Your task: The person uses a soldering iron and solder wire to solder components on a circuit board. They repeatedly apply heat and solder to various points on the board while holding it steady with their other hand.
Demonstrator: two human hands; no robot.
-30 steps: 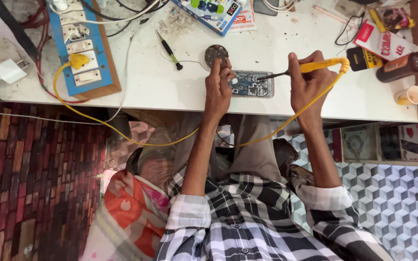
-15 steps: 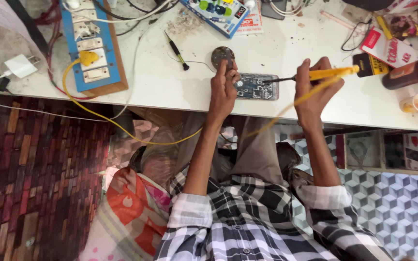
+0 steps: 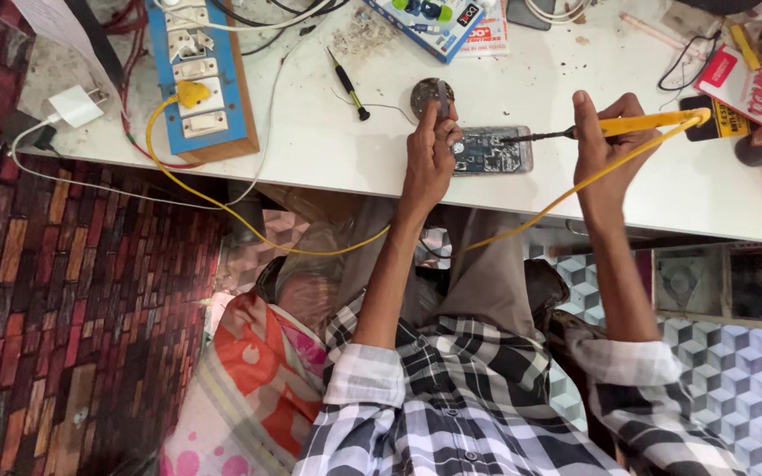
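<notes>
Both hands barely shifted, left hand (image 3: pixel 428 152) pinching one solder strand, right hand (image 3: pixel 604 145) clamped on one yellow soldering iron (image 3: pixel 615 128), one circuit board (image 3: pixel 489 152).

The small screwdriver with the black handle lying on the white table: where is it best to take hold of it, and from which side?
Grip the small screwdriver by its black handle, the thicker upper part, probably coming from above with thumb and forefinger across it. It lies flat on the white table, apart from the left hand, with bare surface on both sides; the thin shaft and tip offer little grip.

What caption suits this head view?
Right hand aims yellow-handled soldering iron at opened phone circuit board; left hand steadies it.
</notes>
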